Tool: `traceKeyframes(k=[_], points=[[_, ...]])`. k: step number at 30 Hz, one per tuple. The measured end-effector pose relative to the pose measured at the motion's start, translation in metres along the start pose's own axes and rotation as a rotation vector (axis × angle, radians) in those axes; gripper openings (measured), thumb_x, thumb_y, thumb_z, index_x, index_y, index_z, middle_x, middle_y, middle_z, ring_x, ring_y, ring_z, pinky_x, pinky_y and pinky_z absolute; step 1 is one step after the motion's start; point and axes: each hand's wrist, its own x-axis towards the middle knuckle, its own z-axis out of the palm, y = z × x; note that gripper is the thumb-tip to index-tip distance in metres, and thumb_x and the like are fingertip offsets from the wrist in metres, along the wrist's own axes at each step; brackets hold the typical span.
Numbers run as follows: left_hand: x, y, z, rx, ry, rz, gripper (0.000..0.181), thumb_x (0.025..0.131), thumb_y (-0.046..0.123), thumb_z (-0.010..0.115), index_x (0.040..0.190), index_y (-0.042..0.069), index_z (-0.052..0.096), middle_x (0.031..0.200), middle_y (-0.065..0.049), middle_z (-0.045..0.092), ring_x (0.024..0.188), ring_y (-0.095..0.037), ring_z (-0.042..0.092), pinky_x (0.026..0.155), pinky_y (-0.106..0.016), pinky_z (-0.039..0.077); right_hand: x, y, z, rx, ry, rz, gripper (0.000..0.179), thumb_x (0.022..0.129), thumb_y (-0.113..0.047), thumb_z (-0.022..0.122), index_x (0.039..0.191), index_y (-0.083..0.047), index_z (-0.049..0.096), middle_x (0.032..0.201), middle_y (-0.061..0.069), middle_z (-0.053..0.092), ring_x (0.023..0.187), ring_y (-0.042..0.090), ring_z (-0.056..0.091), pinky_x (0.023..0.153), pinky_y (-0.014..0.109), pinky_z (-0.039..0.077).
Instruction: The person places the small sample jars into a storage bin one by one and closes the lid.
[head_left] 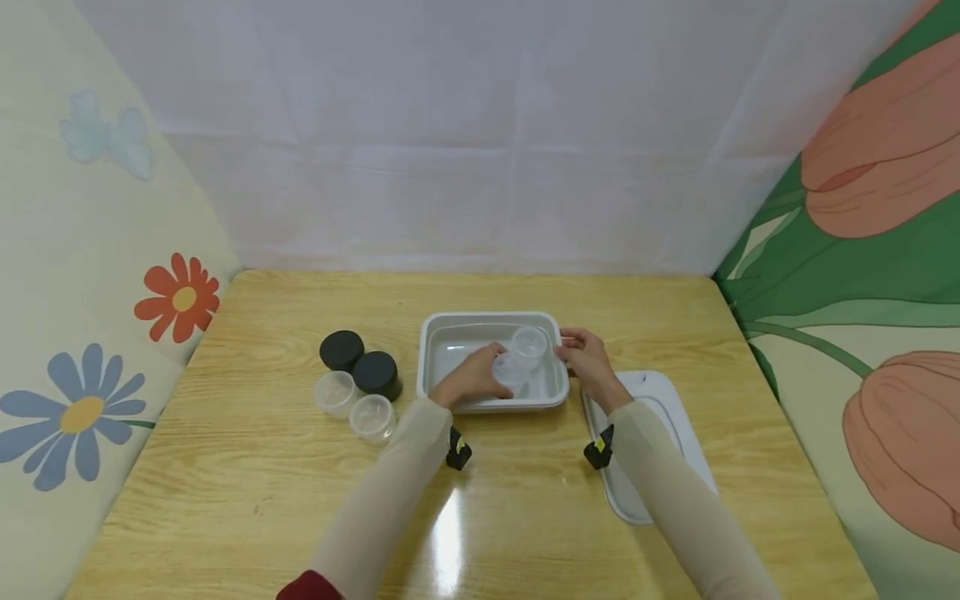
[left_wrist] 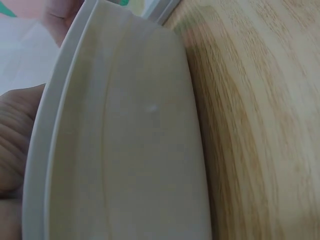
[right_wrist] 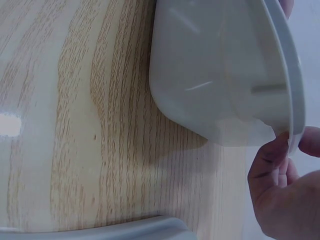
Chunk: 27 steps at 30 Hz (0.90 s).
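A white rectangular tub stands near the middle of the table. My left hand reaches over its front edge and grips a small clear plastic cup inside. Behind that cup, touching or overlapping it, is a second clear cup. At the tub's right end, my right hand pinches the rim between thumb and fingers; the right wrist view shows this hand at the tub's corner. In the left wrist view the tub's side wall hides the cups and most of the left hand.
Left of the tub stand two black round containers and two more clear cups. A white lid lies flat on the wooden table at right, partly under my right forearm. A white cloth hangs behind the table.
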Motion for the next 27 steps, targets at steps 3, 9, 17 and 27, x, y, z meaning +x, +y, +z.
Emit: traceKeyframes(k=[3, 9, 17, 27], points=[[0.002, 0.003, 0.001, 0.001, -0.009, -0.004, 0.064, 0.066, 0.008, 0.084, 0.121, -0.003, 0.052, 0.115, -0.018, 0.061, 0.106, -0.03, 0.057, 0.097, -0.041, 0.046, 0.0, -0.001, 0.0, -0.005, -0.003, -0.002, 0.044, 0.091, -0.001, 0.057, 0.135, -0.001, 0.047, 0.097, 0.0, 0.05, 0.074, 0.004, 0.05, 0.059, 0.021, 0.048], [0.003, 0.006, 0.004, 0.008, -0.02, 0.0, 0.061, 0.066, 0.006, 0.083, 0.116, -0.004, 0.051, 0.112, -0.02, 0.061, 0.101, -0.03, 0.058, 0.092, -0.041, 0.048, 0.0, -0.001, 0.001, -0.011, -0.003, -0.007, 0.043, 0.092, -0.002, 0.057, 0.134, -0.001, 0.048, 0.099, 0.002, 0.051, 0.075, 0.005, 0.051, 0.061, 0.022, 0.049], [0.005, 0.007, 0.009, -0.008, -0.054, 0.002, 0.057, 0.066, 0.003, 0.081, 0.114, -0.002, 0.05, 0.11, -0.02, 0.061, 0.098, -0.029, 0.059, 0.089, -0.038, 0.049, -0.001, -0.001, 0.0, -0.031, 0.005, -0.01, 0.042, 0.092, -0.003, 0.057, 0.133, -0.001, 0.049, 0.103, 0.003, 0.053, 0.076, 0.005, 0.051, 0.06, 0.021, 0.048], [0.007, 0.011, 0.012, -0.001, -0.068, -0.015, 0.051, 0.067, 0.001, 0.077, 0.112, -0.002, 0.053, 0.106, -0.016, 0.063, 0.095, -0.026, 0.06, 0.088, -0.037, 0.049, -0.001, -0.001, -0.001, -0.033, 0.005, -0.004, 0.043, 0.092, -0.003, 0.057, 0.133, -0.002, 0.049, 0.103, 0.003, 0.052, 0.075, 0.005, 0.051, 0.06, 0.021, 0.048]])
